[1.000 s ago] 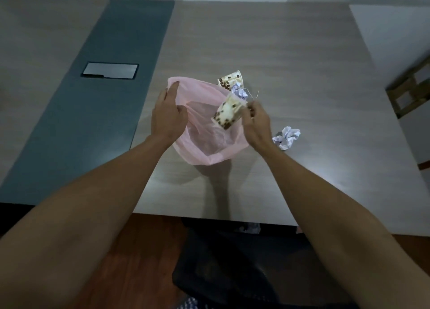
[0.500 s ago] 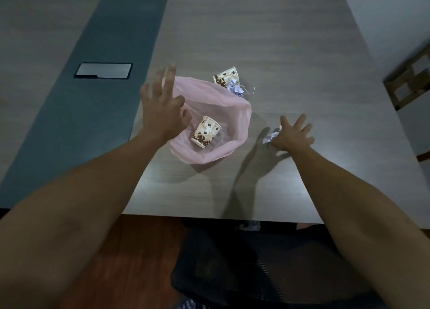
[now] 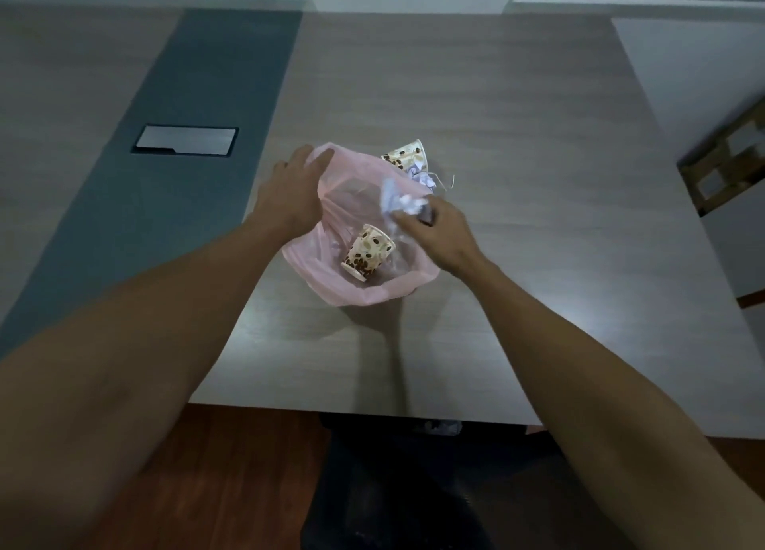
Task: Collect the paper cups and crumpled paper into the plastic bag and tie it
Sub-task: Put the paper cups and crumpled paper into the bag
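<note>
The pink bag (image 3: 331, 268) sits open on the tabletop (image 3: 517, 135), one cup (image 3: 368, 251) inside. The left hand (image 3: 289, 193) grips its far rim; the right hand (image 3: 434, 231) pinches a paper wad (image 3: 403, 204) over the mouth — blurred. Another cup (image 3: 405, 156) and paper (image 3: 426, 179) lie just behind the bag.

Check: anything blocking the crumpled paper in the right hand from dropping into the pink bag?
Nothing visible. The right hand holds the crumpled paper above the plastic bag, whose mouth the left hand holds open. One paper cup lies inside, lower down.
</note>
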